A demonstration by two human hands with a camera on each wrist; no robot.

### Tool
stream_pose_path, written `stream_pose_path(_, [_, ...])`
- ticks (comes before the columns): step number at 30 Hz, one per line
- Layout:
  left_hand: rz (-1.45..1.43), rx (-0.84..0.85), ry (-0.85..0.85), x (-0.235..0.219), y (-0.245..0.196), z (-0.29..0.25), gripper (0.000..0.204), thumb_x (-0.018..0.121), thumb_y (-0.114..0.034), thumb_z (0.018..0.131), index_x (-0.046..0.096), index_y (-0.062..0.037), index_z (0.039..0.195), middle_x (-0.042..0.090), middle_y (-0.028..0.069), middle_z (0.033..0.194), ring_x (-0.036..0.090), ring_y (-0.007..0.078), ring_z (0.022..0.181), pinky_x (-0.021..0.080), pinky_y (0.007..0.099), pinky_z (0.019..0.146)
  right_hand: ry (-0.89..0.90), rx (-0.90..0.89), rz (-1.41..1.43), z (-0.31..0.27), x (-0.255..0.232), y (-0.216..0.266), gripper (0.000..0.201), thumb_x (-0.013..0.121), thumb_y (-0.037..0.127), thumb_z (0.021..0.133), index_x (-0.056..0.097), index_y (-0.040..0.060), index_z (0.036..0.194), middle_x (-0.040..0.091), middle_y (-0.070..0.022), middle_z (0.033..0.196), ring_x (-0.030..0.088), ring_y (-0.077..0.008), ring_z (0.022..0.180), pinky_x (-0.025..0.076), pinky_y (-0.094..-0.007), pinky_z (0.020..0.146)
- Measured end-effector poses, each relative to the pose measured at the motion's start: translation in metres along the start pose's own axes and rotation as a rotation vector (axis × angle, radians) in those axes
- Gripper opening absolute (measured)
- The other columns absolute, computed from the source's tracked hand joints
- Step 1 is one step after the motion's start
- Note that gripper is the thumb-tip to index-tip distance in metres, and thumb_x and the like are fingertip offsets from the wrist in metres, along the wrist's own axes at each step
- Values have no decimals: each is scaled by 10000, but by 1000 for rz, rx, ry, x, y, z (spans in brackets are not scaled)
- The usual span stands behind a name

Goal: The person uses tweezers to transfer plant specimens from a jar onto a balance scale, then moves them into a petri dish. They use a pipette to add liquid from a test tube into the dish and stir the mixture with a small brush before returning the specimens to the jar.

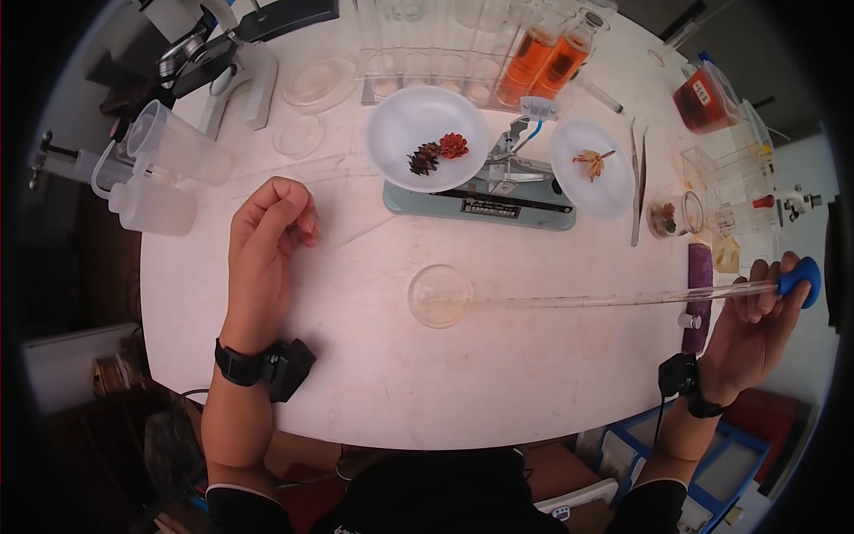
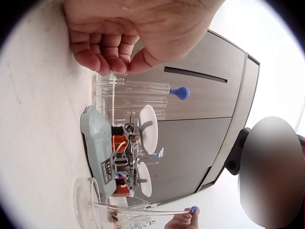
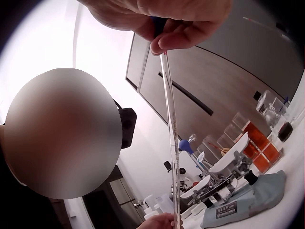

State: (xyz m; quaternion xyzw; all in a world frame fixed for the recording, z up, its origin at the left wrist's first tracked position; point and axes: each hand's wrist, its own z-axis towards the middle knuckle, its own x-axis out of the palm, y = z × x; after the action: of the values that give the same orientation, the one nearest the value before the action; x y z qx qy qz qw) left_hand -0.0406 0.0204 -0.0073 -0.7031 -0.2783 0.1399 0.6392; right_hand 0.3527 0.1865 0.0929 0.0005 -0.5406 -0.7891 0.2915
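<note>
In the head view my right hand (image 1: 753, 334) pinches the blue rubber bulb (image 1: 800, 283) at the top of a long graduated glass pipette (image 1: 614, 300). The pipette slants down leftward, its lower end at a clear petri dish (image 1: 425, 317) on the table. The left wrist view shows the dish (image 2: 78, 202) with the pipette (image 2: 147, 211) leaning up out of it. My left hand (image 1: 269, 238) rests by the table's left side, fingers loosely curled and holding nothing. From the right wrist, the pipette (image 3: 170, 114) hangs below the fingers.
A balance (image 1: 525, 212) with two white pans bears dried plant pieces (image 1: 453, 146). Behind it stand tube racks and orange-filled bottles (image 1: 560, 64). Tweezers (image 1: 637, 191) and a small jar (image 1: 689, 212) lie right; a wash bottle (image 1: 160, 206) and microscope (image 1: 258, 84) stand left.
</note>
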Motion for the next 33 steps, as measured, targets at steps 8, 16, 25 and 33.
stream_pose_path(8, [1, -2, -1, -1, 0, 0, 183, 517, -205, 967, 542, -67, 848, 507, -9, 721, 477, 93, 701, 377, 233, 662, -38, -21, -20, 2, 0, -4, 285, 421, 274, 1060, 439, 0, 1134, 411, 3, 711, 318, -49, 614, 294, -164, 540])
stream_pose_path(16, [-1, -14, -3, 0, -1, 0, 186, 522, -208, 967, 546, -69, 846, 509, -12, 718, 479, 89, 696, 379, 230, 660, -14, -16, -52, 5, 1, -6, 286, 425, 275, 1057, 443, 3, 1144, 434, 3, 709, 350, -42, 618, 305, -156, 541])
stream_pose_path(25, [-7, -10, -10, 1, -1, 0, 185, 521, -205, 967, 541, -70, 842, 499, -13, 714, 472, 93, 693, 373, 237, 661, -31, -25, -89, 8, 4, -9, 296, 451, 284, 1047, 458, -3, 1119, 556, -20, 734, 421, -25, 606, 326, -133, 516])
stream_pose_path(33, [-8, -5, -5, -1, 0, 0, 184, 519, -201, 966, 541, -68, 842, 497, -11, 709, 471, 96, 691, 376, 240, 658, -31, -26, -95, 9, 8, -11, 297, 460, 280, 1043, 459, -14, 1090, 559, -23, 723, 436, -29, 611, 361, -130, 519])
